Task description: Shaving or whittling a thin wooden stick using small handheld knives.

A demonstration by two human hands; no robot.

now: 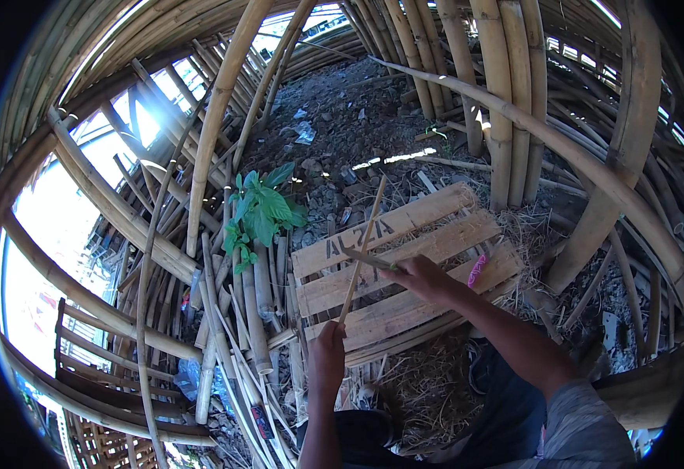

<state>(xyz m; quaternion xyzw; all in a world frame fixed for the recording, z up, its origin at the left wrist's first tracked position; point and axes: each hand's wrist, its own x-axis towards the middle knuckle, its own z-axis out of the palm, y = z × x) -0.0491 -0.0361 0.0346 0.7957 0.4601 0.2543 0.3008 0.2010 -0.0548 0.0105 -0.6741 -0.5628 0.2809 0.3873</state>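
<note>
My left hand [328,349] is closed round the lower end of a thin bamboo strip [371,220], which slants up and away over a slatted wooden board [428,238]. In my right hand [422,279] is a knife [368,259], its handle mostly covered by my fingers. The blade points left and crosses the strip at about its middle; whether the edge touches the strip I cannot tell. Both hands are above the near part of the board, whose pale slats carry dark stencilled marks and a pink mark on the right.
A leafy green plant [261,209] grows left of the board. Several thick bamboo poles [500,102] stand behind it, and a long curved pole [561,133] arches over the right side. Loose bamboo strips [240,367] lie at the left. Wood shavings [428,391] cover the ground near my legs.
</note>
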